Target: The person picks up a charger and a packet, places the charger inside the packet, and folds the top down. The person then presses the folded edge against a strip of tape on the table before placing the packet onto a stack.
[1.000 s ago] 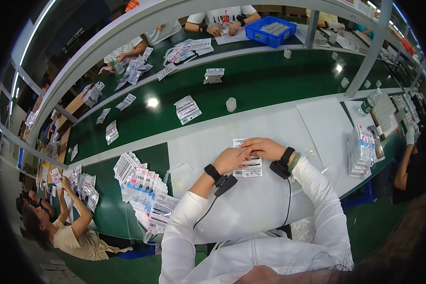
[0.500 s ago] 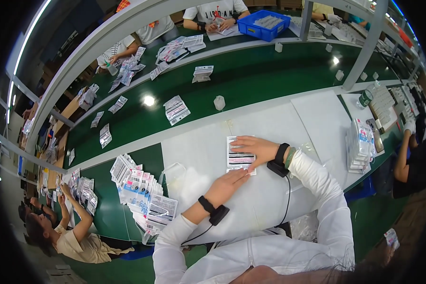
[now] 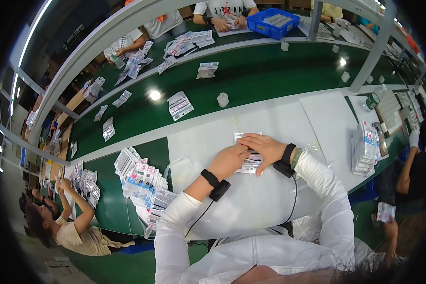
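A small flat printed pouch [image 3: 252, 165], silvery white with pink and dark bands, lies on the white work surface in front of me. My right hand [image 3: 266, 150] rests flat over it with its fingers stretched out and the thumb toward the pouch's near end. From the left, my left hand [image 3: 228, 162] reaches onto the pouch, fingertips laid against the fingers of my right hand. Together they cover much of the pouch's middle; its top edge and lower part show. Both wrists wear black bands with small cabled boxes.
Fanned printed pouches [image 3: 144, 187] lie at my left, and a stack of pouches [image 3: 364, 149] stands at my right. Beyond a pale ledge, a green conveyor belt [image 3: 142, 113] carries scattered pouches and small white pieces. A blue bin [image 3: 272, 24] and co-workers are across it.
My left hand has moved up the pouch to meet my right fingers. At the lower right, another person's hand with a pouch has come further into view. The whole view has shifted slightly.
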The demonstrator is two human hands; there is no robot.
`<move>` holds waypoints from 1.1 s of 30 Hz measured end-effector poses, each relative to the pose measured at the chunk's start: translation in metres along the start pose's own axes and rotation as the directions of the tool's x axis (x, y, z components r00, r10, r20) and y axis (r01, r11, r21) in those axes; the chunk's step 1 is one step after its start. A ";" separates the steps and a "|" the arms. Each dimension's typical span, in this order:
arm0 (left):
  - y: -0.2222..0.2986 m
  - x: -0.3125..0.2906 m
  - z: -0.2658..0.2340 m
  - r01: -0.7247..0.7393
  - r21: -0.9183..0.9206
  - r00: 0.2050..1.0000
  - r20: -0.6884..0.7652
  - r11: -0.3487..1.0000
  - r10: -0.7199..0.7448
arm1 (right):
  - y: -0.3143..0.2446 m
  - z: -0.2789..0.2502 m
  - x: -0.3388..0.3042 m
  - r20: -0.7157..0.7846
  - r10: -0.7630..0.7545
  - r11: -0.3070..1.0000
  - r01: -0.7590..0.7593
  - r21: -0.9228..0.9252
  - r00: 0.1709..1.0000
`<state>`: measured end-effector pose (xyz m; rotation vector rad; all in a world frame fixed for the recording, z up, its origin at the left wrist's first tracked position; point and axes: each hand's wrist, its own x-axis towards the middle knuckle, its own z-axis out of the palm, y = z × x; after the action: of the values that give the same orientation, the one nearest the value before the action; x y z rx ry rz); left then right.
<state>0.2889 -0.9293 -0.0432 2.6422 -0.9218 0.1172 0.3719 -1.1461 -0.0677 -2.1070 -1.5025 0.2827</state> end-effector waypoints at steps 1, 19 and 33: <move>-0.002 0.003 0.006 -0.009 0.066 1.000 0.016 0.998 0.008 | -0.001 -0.001 0.002 0.002 0.025 0.999 -0.025 0.022 1.000; -0.001 0.003 0.051 -0.106 -0.212 0.972 -0.230 0.972 0.056 | 0.110 -0.029 0.179 -0.250 0.131 0.957 -0.188 -0.221 0.959; -0.028 -0.008 0.022 0.108 -0.480 0.939 -0.238 0.871 -0.248 | -0.051 0.006 -0.009 -0.359 0.306 0.808 -0.042 0.587 0.882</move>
<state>0.2996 -0.9118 -0.0734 2.1734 -0.5190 0.2096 0.3248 -1.1401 -0.0472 -1.6719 -0.8149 0.2584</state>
